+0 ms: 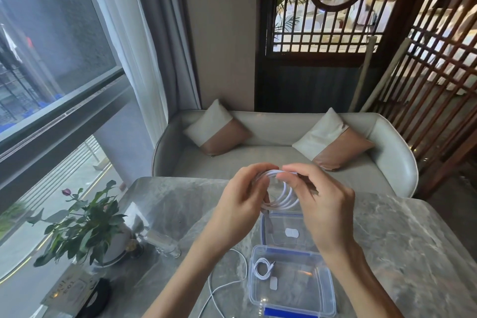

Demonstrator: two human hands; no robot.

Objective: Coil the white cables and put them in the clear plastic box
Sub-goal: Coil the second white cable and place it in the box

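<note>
On the marble table (402,235), nearest, a loose white cable (222,284) trails beside the clear plastic box (327,292) holding a small coiled cable (262,269). Beyond it lies the lid (289,224). Above, left hand (238,201) and right hand (321,204) pinch a white cable coil (282,195).

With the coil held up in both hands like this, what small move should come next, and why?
Probably lower the white coil into the clear box. Both the left hand and right hand hold it, looped, above the open box, where a smaller coil already lies. A connector end dangles and may need tucking in first.
</note>
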